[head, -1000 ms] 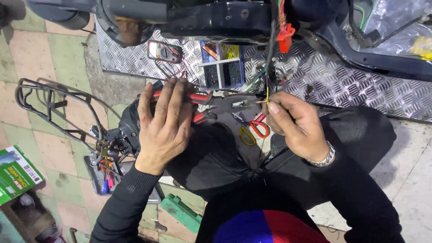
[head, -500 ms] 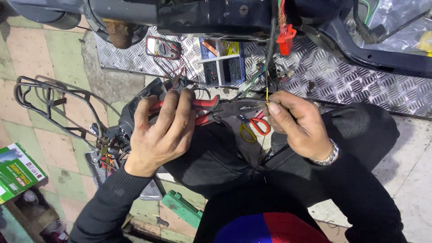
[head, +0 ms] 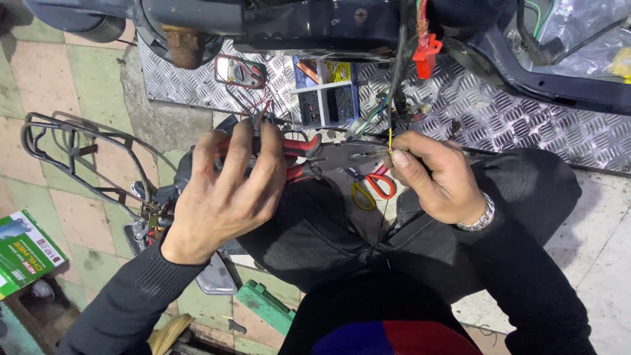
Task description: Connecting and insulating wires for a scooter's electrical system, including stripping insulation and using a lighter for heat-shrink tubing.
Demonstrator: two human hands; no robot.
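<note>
The left hand (head: 223,190) is wrapped around the red-and-black handles of a pair of pliers (head: 315,154), fingers curled over them. The tool's long axis runs nearly level, handles at 9 o'clock and nose pointing toward 3 o'clock, where the tip meets a thin yellow wire (head: 390,139). The right hand (head: 437,177) is closed in a pinch, thumb and forefinger gripping that wire just at the pliers' nose; whether the nose actually bites the wire or only touches it is hard to tell at this size. The wire stands almost upright, running toward 12 o'clock into a bundle of cables (head: 394,79) that hangs from a dark vehicle frame (head: 315,23). A red connector (head: 426,56) dangles at 1 o'clock from the pinch.

Below the pliers, at 6 o'clock, scissors (head: 371,189) with one yellow and one red loop lie on the person's dark trousers. The person crouches over a floor of pale green and pink tiles (head: 52,72). A ribbed metal plate (head: 526,125) lies under the frame, carrying a small parts box (head: 325,92). A black wire rack (head: 72,158) sits at 9 o'clock, a green carton (head: 23,253) at 8 o'clock.
</note>
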